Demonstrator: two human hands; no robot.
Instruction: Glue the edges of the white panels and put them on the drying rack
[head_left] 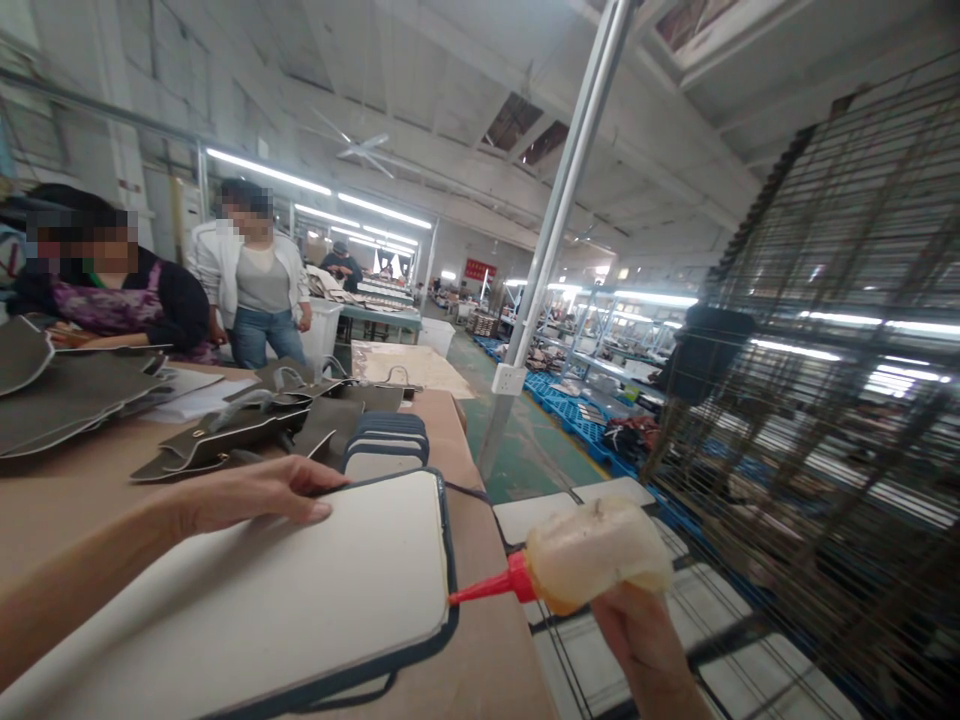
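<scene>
My left hand grips the far edge of a white panel with dark blue edging, thumb on top and fingers at the rim. The panel's near left part runs out of view. In my right hand is a translucent glue bottle with a red nozzle, tilted sideways. The nozzle's tip touches the panel's right edge, near the rounded corner. A yellowish line runs along that edge. Most of my right fingers are hidden behind the bottle.
Dark blue-edged panels are stacked behind mine. Grey-brown bag pieces lie on the brown table. At right, a wire rack stands above several white panels. A metal post rises beyond the table; two people are at left.
</scene>
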